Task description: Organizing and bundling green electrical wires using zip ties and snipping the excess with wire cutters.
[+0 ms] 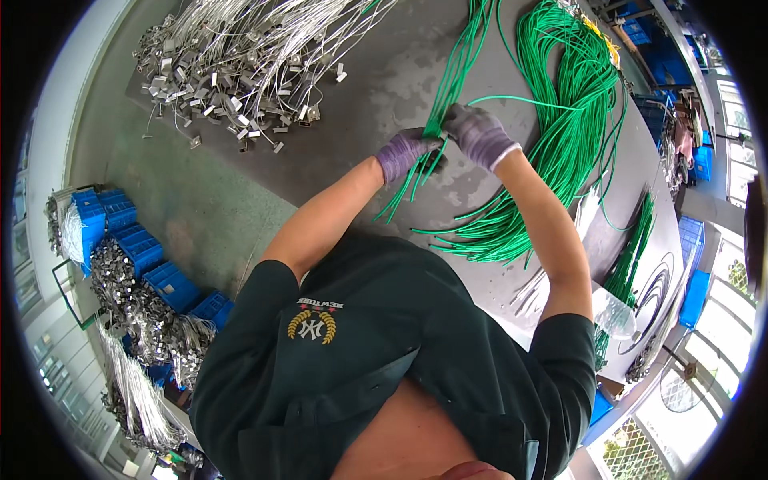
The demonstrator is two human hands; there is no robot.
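Both hands wear purple-grey work gloves and meet over the dark table. My left hand (410,152) is closed around a small bunch of green cables (453,84), whose short ends stick out below the fist. Against the same bunch, just above and to the right, my right hand (478,134) has its fingers pinched together. One single green cable runs from beside that hand toward a large looped bundle of green cables (552,172) on the right. Whether the right fingers grip the bunch or one cable is hard to make out.
White cables with metal connector ends (232,80) lie heaped at the table's far left. Farther right are another green cable bundle (636,248), a clear plastic bag (614,312) and black coiled cable (656,292). Blue crates (172,286) stand on the floor at left beside piled connectors.
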